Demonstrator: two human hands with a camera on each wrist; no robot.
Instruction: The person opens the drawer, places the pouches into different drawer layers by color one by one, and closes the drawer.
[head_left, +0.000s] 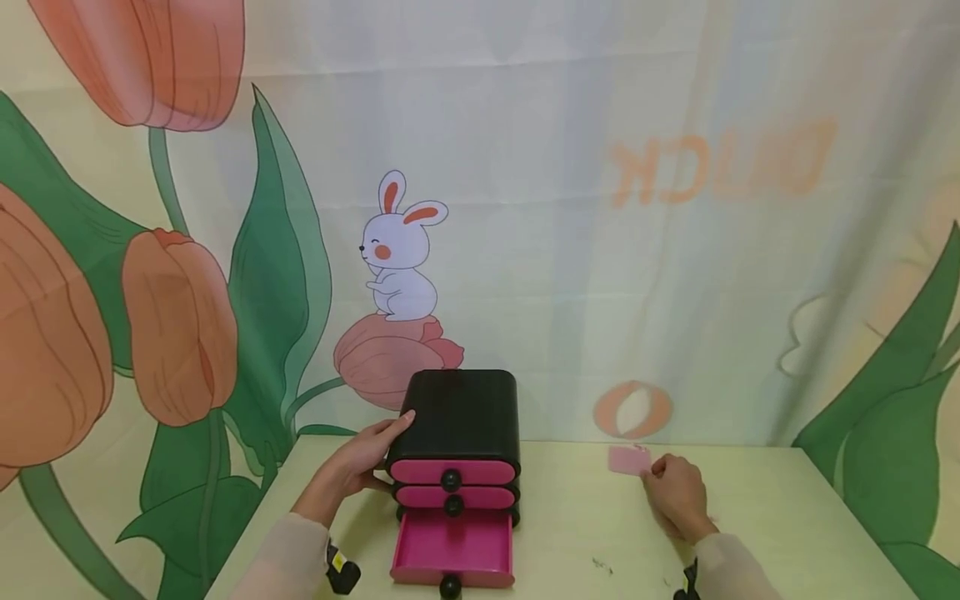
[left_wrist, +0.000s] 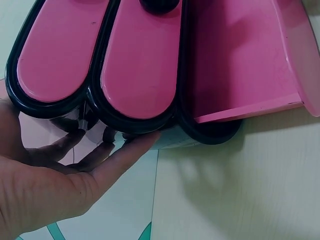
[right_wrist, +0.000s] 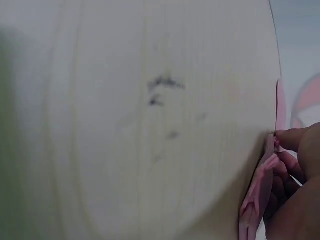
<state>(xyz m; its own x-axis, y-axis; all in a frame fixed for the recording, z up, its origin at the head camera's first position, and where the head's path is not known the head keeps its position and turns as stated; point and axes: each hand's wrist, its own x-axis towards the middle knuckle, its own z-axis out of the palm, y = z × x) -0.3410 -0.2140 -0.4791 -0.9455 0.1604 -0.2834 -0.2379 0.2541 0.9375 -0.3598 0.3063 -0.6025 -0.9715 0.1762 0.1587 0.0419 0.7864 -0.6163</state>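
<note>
A small drawer box [head_left: 463,417] with a black body and pink drawer fronts stands on the table. Its lowest drawer [head_left: 453,542] is pulled out, with a bare pink floor. My left hand [head_left: 367,454] grips the box's left side, thumb at the top edge; in the left wrist view its fingers [left_wrist: 125,157] touch the rounded black side. To the right, my right hand [head_left: 678,492] pinches the near right corner of a flat pink piece [head_left: 628,460], like a small card, at the table's far edge. The right wrist view shows its uneven pink edge [right_wrist: 257,195]; its exact kind is unclear.
The pale table [head_left: 570,517] ends at a hanging printed curtain [head_left: 525,250] with tulips and a rabbit. Dark scuff marks [head_left: 602,567] lie on the tabletop between the box and my right forearm. The two upper drawers [head_left: 420,472] are closed.
</note>
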